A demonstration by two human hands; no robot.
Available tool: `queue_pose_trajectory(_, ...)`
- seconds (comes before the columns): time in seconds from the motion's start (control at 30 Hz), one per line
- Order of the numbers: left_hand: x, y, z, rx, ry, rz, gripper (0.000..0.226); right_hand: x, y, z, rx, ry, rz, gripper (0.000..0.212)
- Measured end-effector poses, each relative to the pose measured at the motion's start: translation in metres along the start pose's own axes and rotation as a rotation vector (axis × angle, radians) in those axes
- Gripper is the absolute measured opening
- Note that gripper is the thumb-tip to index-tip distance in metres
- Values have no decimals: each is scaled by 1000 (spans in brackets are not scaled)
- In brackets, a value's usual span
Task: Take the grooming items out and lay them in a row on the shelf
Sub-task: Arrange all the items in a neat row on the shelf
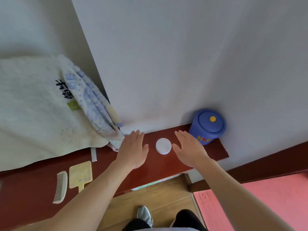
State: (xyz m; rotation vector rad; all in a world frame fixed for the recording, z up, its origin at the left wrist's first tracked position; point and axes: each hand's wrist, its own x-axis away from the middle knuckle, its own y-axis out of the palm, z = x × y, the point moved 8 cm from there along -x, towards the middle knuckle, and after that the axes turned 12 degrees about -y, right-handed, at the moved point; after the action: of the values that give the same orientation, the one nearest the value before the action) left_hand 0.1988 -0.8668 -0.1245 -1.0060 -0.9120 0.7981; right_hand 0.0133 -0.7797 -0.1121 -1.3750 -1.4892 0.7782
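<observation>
A person's left hand point(132, 148) and right hand point(190, 148) hover flat and open, gripping nothing, either side of a small white round jar point(163, 146) on a dark red shelf point(215, 152). A comb point(60, 187) and a yellow hand mirror point(80, 175) lie further left; a blue lidded pot point(207, 126) stands at the right end. A careless sweep could likely knock the jar off the narrow shelf's front edge.

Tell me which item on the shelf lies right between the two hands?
The white round jar. The comb and mirror lie far left; the blue pot stands right of both hands.
</observation>
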Motion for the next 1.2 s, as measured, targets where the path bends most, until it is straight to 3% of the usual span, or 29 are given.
queue_pose_trajectory(0.2,-14,16,1,106,-97,-69,61,-32,10,11,13,-115,-83,64)
queue_pose_trajectory(0.43,-25,75,4,330,-209,-200,88,-74,48,28,-49,-287,-227,81)
queue_pose_trajectory(0.67,-44,111,15,291,-190,-68,98,-95,81,38,-93,-383,-297,93)
queue_pose_trajectory(1.2,-60,145,17,498,-134,179,98,-109,98,54,-178,-434,-247,85)
